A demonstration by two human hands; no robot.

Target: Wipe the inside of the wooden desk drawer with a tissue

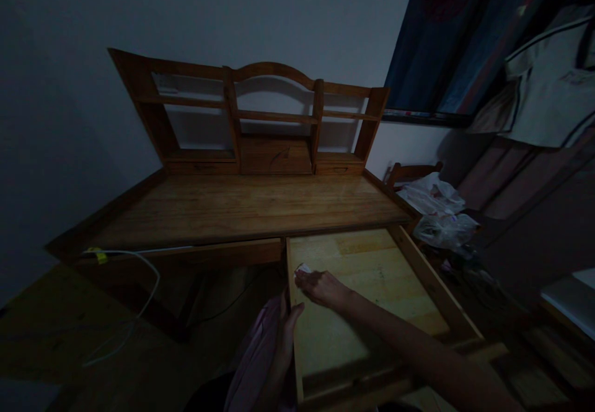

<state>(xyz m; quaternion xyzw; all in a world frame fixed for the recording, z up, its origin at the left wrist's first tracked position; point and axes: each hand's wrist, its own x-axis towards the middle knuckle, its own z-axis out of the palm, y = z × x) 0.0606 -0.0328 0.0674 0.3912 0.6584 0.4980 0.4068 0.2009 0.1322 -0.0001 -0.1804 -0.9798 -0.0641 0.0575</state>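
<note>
A white wad (303, 268) is pinched in the closed right hand (320, 287); the drawer side (297, 360) is clasped by the half-curled left hand (287, 328).

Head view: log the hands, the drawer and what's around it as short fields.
drawer: pulled out from the desk
left hand: at drawer's left wall, thumb over its rim
right hand: inside drawer, holding white wad, material unclear
rack: at desk's back
bags: plastic, right of desk
light: dim

The right grip (320, 288) holds a white wad (303, 268) inside a drawer (367, 254).
</note>
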